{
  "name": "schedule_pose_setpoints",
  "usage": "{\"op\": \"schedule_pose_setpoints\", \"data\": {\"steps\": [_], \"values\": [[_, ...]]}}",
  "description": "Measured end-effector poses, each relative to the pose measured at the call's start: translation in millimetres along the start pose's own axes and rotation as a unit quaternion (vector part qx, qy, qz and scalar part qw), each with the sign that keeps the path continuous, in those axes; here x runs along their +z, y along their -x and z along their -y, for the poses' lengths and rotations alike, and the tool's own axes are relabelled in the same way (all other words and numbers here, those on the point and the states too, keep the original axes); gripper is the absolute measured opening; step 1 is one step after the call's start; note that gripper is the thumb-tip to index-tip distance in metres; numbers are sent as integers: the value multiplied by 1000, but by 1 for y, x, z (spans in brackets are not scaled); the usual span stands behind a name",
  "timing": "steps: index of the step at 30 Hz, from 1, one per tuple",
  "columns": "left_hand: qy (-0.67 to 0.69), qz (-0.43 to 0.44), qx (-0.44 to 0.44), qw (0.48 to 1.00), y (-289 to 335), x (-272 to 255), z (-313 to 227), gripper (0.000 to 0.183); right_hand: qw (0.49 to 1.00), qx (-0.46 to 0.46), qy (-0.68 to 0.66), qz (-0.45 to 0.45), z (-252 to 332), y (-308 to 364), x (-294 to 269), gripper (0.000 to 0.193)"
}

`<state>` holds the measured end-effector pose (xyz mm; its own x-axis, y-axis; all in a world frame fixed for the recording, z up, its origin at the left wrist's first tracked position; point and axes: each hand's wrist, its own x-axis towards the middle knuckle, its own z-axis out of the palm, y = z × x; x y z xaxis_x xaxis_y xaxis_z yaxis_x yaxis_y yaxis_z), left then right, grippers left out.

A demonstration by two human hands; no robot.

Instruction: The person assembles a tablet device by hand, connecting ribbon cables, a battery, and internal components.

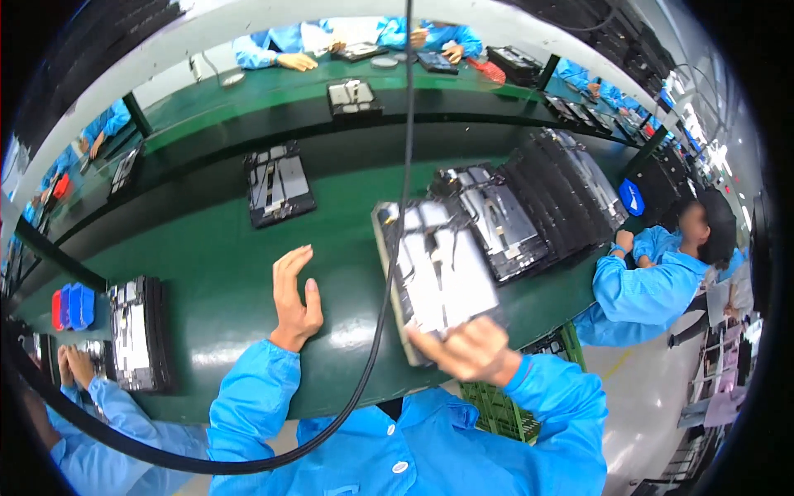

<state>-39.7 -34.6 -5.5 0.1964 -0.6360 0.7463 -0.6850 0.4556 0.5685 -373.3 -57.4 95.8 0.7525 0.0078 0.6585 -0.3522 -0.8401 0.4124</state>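
My right hand (473,350) grips the near edge of an opened tablet (447,273) whose pale battery cells and flat cables show. The tablet is lifted at a tilt and a little blurred. My left hand (296,299) is held above the green tabletop (219,256), fingers stretched and thumb apart, with nothing in it. Just right of the held tablet, a leaning row of similar opened tablets (506,223) stands on the table. Farther off, one more opened tablet (278,183) lies alone, battery side up.
A black cable (408,116) hangs across the view. At the left stand a stack of tablets (136,335) and blue bins (77,306); a blue tray (631,198) is at the right. Co-workers sit on both sides and opposite. Below the table edge is a green crate (500,409).
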Motion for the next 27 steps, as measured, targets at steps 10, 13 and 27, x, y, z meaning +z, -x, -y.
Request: {"op": "schedule_pose_setpoints", "data": {"steps": [10, 13, 27], "values": [[62, 251, -143, 955, 7, -7, -7, 59, 911, -14, -369, 184, 82, -12, 26, 55], [90, 270, -142, 948, 8, -19, -4, 69, 817, 66, -543, 181, 61, -21, 44, 47], [117, 360, -172, 909, 5, -46, -9, 86, 838, 233, -471, 146, 8, -39, 164, 15]]}}
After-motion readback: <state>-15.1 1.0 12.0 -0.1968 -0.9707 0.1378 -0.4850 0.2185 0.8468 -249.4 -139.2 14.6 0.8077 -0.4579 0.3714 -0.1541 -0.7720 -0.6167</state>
